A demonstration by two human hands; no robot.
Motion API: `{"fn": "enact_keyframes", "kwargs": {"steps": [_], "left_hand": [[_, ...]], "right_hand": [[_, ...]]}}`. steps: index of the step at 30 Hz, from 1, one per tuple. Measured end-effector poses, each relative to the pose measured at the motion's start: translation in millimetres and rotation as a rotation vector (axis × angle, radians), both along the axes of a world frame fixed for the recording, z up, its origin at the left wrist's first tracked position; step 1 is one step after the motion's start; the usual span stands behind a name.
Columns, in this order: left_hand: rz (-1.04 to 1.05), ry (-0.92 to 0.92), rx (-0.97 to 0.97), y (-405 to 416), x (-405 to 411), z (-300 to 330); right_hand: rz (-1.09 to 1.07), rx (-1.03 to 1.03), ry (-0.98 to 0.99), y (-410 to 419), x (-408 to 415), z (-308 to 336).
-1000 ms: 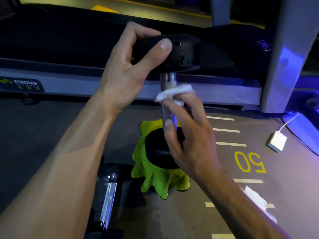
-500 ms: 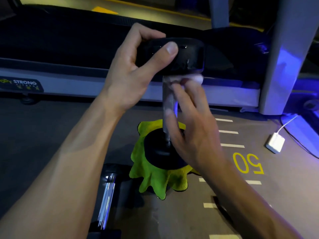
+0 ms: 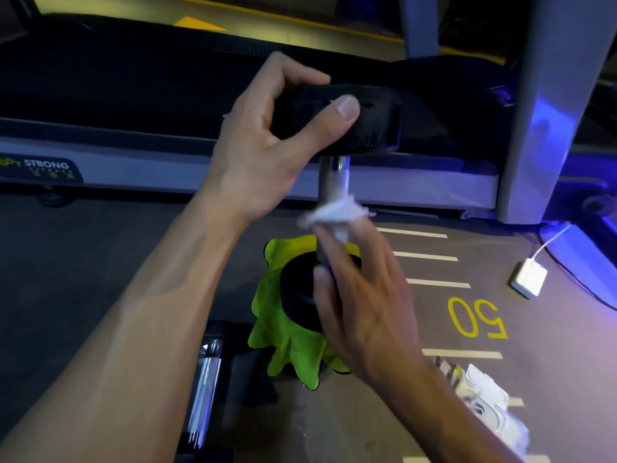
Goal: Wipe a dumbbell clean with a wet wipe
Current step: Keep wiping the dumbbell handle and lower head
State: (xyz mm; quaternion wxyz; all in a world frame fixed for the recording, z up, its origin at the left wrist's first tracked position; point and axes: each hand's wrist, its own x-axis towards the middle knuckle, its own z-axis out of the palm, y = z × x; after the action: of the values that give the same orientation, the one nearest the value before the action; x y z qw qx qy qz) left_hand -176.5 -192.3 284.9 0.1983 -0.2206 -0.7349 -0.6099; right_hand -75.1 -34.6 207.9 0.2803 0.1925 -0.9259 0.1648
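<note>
A black dumbbell (image 3: 370,121) with a chrome handle stands upright, its lower head resting on a green cloth (image 3: 287,349) on the floor. My left hand (image 3: 267,152) grips the upper head, thumb across its front. My right hand (image 3: 360,295) is wrapped around the lower part of the handle with a crumpled white wet wipe (image 3: 337,213) held against the bar. The wipe sticks out above my fingers, about halfway down the handle. My right hand hides the lower stretch of the bar.
A second dumbbell (image 3: 205,389) lies on the floor at the lower left. A treadmill (image 3: 100,155) runs along the back, with its grey upright post (image 3: 541,111) at the right. A white charger (image 3: 529,277) and a wipe packet (image 3: 484,396) sit on the marked floor at the right.
My right hand has slid the wipe down the handle from just under the upper head to about the middle. The left hand keeps the same grip on the upper head.
</note>
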Motion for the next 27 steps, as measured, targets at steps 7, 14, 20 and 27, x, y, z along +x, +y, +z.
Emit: {"fn": "enact_keyframes", "kwargs": {"steps": [7, 14, 20, 27], "left_hand": [[-0.007, -0.010, -0.034, 9, 2, 3], [0.025, -0.016, -0.017, 6, 4, 3], [0.009, -0.017, -0.040, 8, 8, 6], [-0.021, -0.040, -0.024, 5, 13, 9]], "right_hand": [[-0.116, 0.023, 0.117, -7, -28, 28], [0.008, 0.049, -0.037, 5, 7, 2], [-0.089, 0.105, -0.025, -1, -8, 25], [-0.004, -0.006, -0.070, 9, -6, 30]]}}
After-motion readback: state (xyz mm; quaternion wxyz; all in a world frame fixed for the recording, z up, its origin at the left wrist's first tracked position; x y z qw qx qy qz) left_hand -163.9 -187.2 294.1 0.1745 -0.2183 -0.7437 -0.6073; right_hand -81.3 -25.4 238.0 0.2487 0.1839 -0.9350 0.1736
